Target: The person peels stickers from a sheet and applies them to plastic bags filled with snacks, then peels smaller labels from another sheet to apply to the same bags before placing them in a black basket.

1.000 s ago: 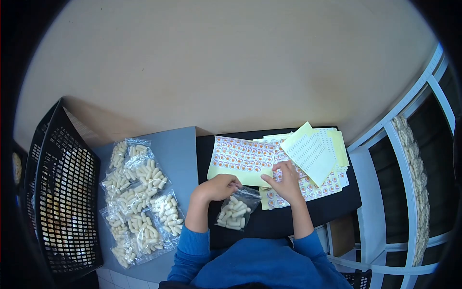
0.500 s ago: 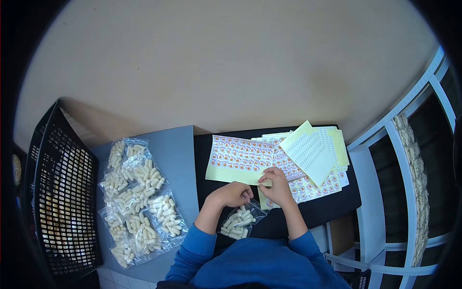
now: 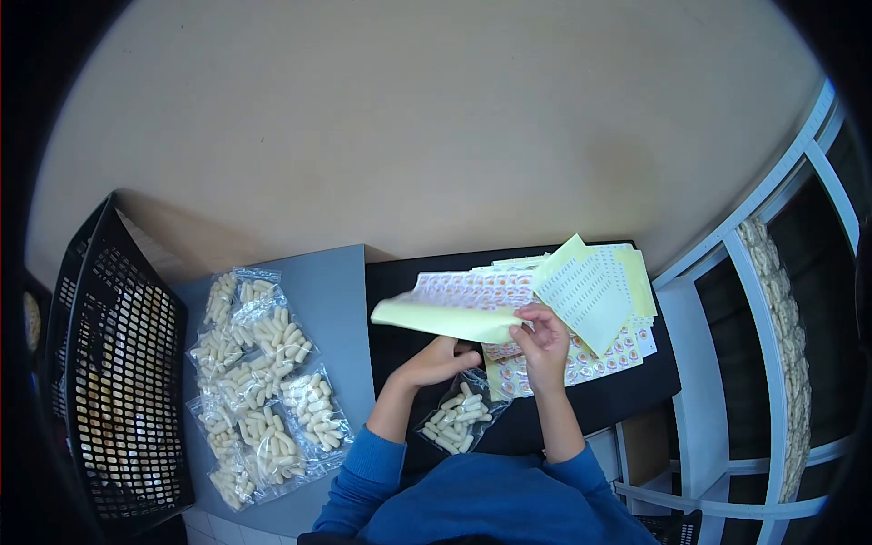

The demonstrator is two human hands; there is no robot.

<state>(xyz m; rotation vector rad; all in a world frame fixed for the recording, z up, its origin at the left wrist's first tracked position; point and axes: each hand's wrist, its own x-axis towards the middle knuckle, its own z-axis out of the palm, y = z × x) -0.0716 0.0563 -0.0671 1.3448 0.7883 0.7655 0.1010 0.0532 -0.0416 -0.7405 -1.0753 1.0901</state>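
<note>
My right hand pinches the lower right corner of a sticker sheet, printed with rows of small round labels. The sheet's pale yellow lower edge is lifted and curled. Just below that edge, my left hand has its fingers bent together; what they hold, if anything, is hidden. Close under it, a clear zip bag of short, pale, finger-shaped pieces lies on the black surface. More sticker sheets overlap in a pile beneath and beside my right hand. A yellowish sheet with small print lies slantwise on top.
Several filled clear bags lie together on the grey tabletop at left. A black perforated basket stands at the far left. White shelving is on the right, and a beige wall rises behind.
The sheet's lower edge has lifted and curled up from the black surface. My right hand has moved slightly right and up with its corner. My left hand has shifted slightly, its thumb now showing.
</note>
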